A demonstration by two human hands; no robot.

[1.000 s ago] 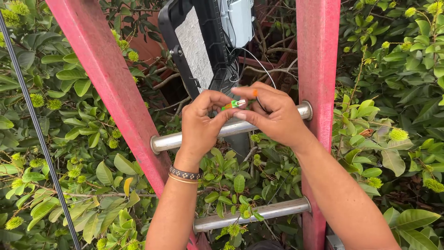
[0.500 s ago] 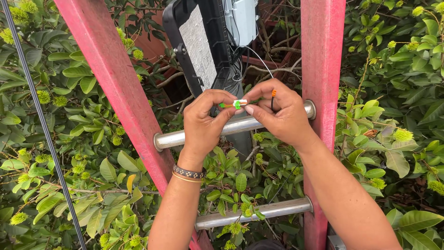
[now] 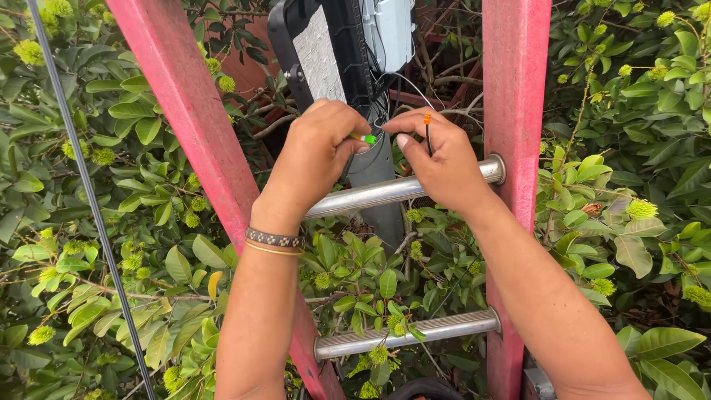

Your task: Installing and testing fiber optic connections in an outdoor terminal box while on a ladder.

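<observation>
Leafy backdrop, hands (image 3: 385,152) pinching green connector (image 3: 364,138)

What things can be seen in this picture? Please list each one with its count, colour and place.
Ladder rails: two, red, left and right.
Ladder rungs: two, silver, one under the hands, one lower.
Pole: one, grey, behind the upper rung.
Box: one, grey, top centre beside a black lamp.
Connector: one, green, between both hands.
Thin cable: one, black with orange tip, at the right hand.
Black cable: one, far left.
Leaves: many, green, all around.
Bracelets: two, left wrist.
Left hand: pinches the connector.
Right hand: holds the thin cable.
</observation>
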